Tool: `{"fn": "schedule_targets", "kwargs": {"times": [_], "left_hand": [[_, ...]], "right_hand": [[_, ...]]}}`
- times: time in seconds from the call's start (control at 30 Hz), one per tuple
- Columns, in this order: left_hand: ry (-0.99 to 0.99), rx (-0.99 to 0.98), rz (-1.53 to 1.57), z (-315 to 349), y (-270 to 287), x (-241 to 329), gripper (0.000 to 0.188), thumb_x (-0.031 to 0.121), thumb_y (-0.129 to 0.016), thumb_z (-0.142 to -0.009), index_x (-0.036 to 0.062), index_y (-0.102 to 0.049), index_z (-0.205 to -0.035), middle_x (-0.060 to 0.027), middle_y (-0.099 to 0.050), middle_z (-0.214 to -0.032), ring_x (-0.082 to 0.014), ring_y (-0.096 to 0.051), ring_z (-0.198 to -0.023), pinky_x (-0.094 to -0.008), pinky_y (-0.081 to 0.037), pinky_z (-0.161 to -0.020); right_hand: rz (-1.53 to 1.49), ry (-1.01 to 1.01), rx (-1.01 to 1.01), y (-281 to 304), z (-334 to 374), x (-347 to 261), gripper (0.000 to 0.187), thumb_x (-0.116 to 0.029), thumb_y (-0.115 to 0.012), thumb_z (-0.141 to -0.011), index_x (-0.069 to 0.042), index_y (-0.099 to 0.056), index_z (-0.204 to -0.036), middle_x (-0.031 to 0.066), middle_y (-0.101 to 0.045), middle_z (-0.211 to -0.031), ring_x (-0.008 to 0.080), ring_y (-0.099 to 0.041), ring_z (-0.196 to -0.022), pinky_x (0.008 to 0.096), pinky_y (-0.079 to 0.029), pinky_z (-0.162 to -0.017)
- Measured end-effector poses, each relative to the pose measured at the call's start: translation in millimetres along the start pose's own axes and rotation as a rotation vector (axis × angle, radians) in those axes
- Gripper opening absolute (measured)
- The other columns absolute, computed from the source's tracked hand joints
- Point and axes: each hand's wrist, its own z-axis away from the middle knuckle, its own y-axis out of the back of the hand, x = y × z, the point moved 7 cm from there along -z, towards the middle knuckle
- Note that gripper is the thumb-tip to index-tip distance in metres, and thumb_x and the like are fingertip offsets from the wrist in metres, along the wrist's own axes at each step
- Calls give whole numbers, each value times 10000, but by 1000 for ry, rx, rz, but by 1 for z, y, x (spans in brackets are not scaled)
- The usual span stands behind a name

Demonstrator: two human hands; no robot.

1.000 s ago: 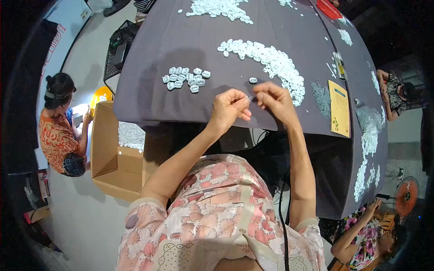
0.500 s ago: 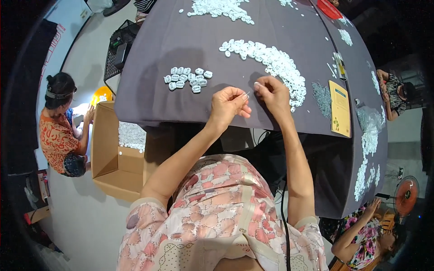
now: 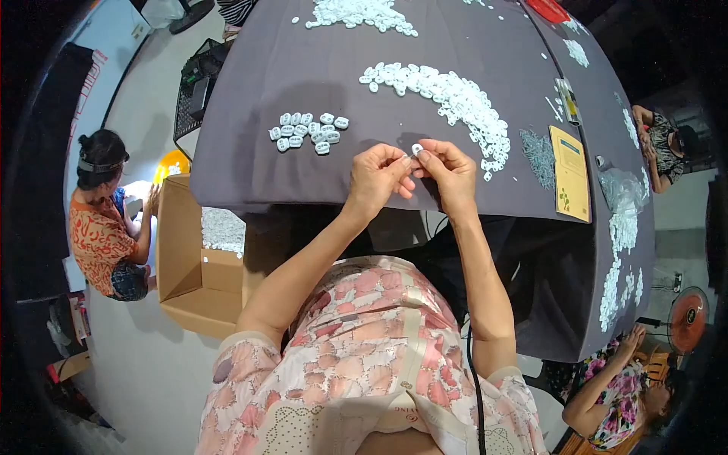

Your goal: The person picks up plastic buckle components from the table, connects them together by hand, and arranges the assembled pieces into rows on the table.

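The right hand [image 3: 451, 178] pinches a small, rounded white piece [image 3: 417, 149], smooth and probably plastic, between thumb and fingertips, within the hollow of the curved pile [image 3: 455, 97]. The left hand [image 3: 377, 178], also in that hollow, has thumb and forefinger pressed together beside the piece; what they grip is too small to tell. The curved pile itself is a loose arc of glossy white oval pieces, many with a hole showing.

Left of the curved pile lies a close cluster of rounded pieces [image 3: 307, 133] with dark markings on top; beyond it spreads a heap of white pieces [image 3: 360, 14]. Right of it are a tangle of thin grey bits [image 3: 537, 158], a flat yellow booklet [image 3: 570, 173] and, farther over, a crumpled clear plastic bag [image 3: 626, 189].

All these rest on a worktop [image 3: 250, 76] covered in dark grey cloth with soft creases. Well left of the curved pile, on the pale floor [image 3: 182, 371], stands an open brown cardboard box [image 3: 178, 243] with white pieces inside, near a person in an orange patterned top [image 3: 102, 235]. Far right of it is a round orange fan [image 3: 686, 320].
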Motion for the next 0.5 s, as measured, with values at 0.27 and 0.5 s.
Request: {"fn": "schedule_targets", "kwargs": {"times": [0.27,0.5], "left_hand": [[-10,-1,2,-1,0,-1,109,59,-561,-870,-48,-583,-878,-87,-618,-753,-105,-578,-554,-215,-498,-459],[-24,-37,-3,-2,0,-4,133,50,-548,-878,-66,-598,-922,-86,-620,-760,-98,-578,-562,-201,-482,-452]], "right_hand": [[114,22,2,-2,1,-1,165,-35,-607,-840,15,-626,-997,60,-652,-850,97,-615,-721,215,-507,-628],[135,17,-11,-3,2,0,165,-43,-616,-837,20,-631,-989,57,-654,-848,90,-605,-721,212,-500,-634]]}}
